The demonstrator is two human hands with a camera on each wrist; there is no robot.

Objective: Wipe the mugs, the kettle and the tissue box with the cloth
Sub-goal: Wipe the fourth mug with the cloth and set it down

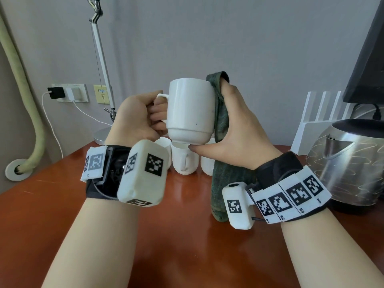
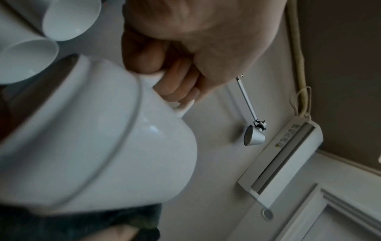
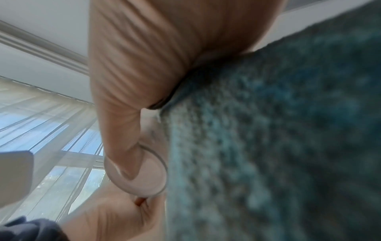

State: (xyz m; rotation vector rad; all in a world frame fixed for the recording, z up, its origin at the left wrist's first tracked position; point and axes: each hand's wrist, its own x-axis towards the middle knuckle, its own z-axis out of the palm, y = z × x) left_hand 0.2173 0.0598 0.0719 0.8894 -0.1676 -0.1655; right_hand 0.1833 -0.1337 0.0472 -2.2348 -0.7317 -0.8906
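Note:
My left hand (image 1: 137, 119) grips a white mug (image 1: 191, 109) by its handle and holds it in the air above the table. My right hand (image 1: 239, 132) clasps a dark green cloth (image 1: 221, 113) against the mug's right side, with the thumb under the mug's base. The cloth's lower end hangs down to the table. Three more white mugs (image 1: 184, 161) stand on the table behind and below the raised one. A steel kettle (image 1: 349, 163) stands at the right. In the left wrist view my fingers (image 2: 177, 86) curl through the handle of the mug (image 2: 92, 138). The cloth (image 3: 278, 130) fills the right wrist view.
The red-brown table (image 1: 176, 235) lies below my arms. A white router (image 1: 320, 125) and a dark monitor (image 1: 369, 59) stand at the back right behind the kettle. A desk lamp base (image 1: 101, 136) sits at the back left, near wall sockets with a charger cable.

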